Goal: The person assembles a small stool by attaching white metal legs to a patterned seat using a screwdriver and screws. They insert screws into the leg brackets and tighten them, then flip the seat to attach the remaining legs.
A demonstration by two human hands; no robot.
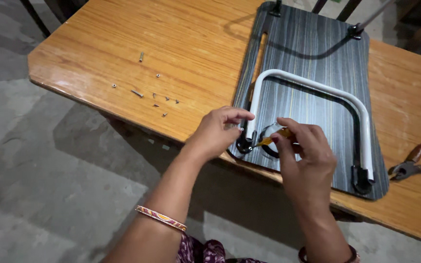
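Screwdriver (275, 137) mostly hidden in right hand (304, 163); pliers (415, 163) handles cut by right edge; loose screws (154, 95) too small.

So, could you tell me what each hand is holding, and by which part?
The right hand holds a yellow-handled screwdriver by its handle. The left hand pinches the white tube leg near its black bracket.

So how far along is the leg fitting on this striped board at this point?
Looks done: white U-shaped leg lies on the striped board, its far end in a black bracket. In hand: left hand steadies the near bracket while right hand works a yellow-handled tool there. Left: loose screws on the table; pliers untouched.
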